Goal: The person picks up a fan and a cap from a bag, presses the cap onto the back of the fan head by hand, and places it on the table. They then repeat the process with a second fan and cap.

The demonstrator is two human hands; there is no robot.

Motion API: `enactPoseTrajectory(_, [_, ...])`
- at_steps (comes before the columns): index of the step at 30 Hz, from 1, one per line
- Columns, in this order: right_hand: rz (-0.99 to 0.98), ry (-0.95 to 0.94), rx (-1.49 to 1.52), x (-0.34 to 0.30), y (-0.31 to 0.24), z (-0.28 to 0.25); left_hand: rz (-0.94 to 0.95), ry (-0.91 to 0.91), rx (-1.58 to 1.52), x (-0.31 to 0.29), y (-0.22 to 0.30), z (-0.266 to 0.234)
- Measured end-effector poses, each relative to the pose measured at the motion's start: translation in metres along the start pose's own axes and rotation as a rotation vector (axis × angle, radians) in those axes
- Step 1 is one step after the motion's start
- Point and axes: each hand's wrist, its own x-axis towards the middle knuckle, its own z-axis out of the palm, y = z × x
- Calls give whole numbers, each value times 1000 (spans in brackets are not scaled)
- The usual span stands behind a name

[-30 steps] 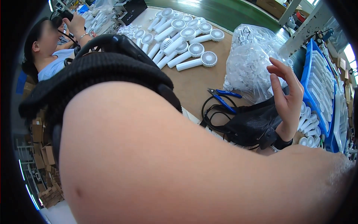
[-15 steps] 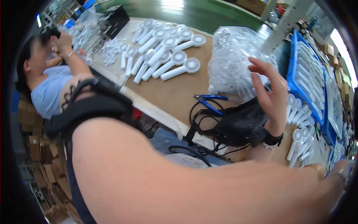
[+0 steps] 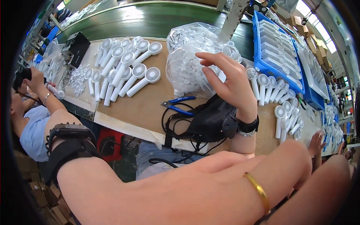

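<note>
Very close to the camera, my left hand (image 3: 195, 187) fills the lower part of the picture, with a gold ring (image 3: 258, 191) on one finger. Its fingers bend toward the lower right; their tips are hidden, so its grip does not show. Above the table my right hand (image 3: 228, 84) is raised, open, fingers apart and nothing in them. A black strap and a beaded bracelet (image 3: 247, 133) circle that wrist. Behind its fingers stands a clear plastic bag (image 3: 187, 71) of small white parts. Beside the wrist lies black mesh gear (image 3: 210, 118) with cables, next to blue-handled cutters (image 3: 180, 108).
White handheld fans (image 3: 123, 67) lie in a group on the left of the table, with more fans (image 3: 270, 88) to the right. Blue trays (image 3: 258, 48) hold white parts. At left, a co-worker (image 3: 33, 120) holds a white fan. Another person's hand (image 3: 317, 142) shows at right.
The view has swung right and levelled, so the table's things sit farther left. My left hand now shows its ring and bent fingers more clearly. My right hand stays raised and open.
</note>
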Motion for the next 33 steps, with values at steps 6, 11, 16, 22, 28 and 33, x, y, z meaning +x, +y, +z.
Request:
enactPoseTrajectory(6, [17,-8,-13,-1,-3,-3,46,40,-18,-7,0,-4])
enactPoseTrajectory(11, [28,43,2,-3,-6,-9,85,84,-27,-18,4,-6])
enactPoseTrajectory(16, [91,200,-1,-12,-2,-30,133,131,-45,-34,8,-16])
enactPoseTrajectory(22, [218,379,30,-46,-5,-67,202,167,-68,-45,10,-22])
enactPoseTrajectory(28, [361,331,-58,-87,-10,-75,256,211,-99,-63,8,-28])
enactPoseTrajectory(33, [438,318,-96,-112,-11,-81,297,239,-119,-77,11,-26])
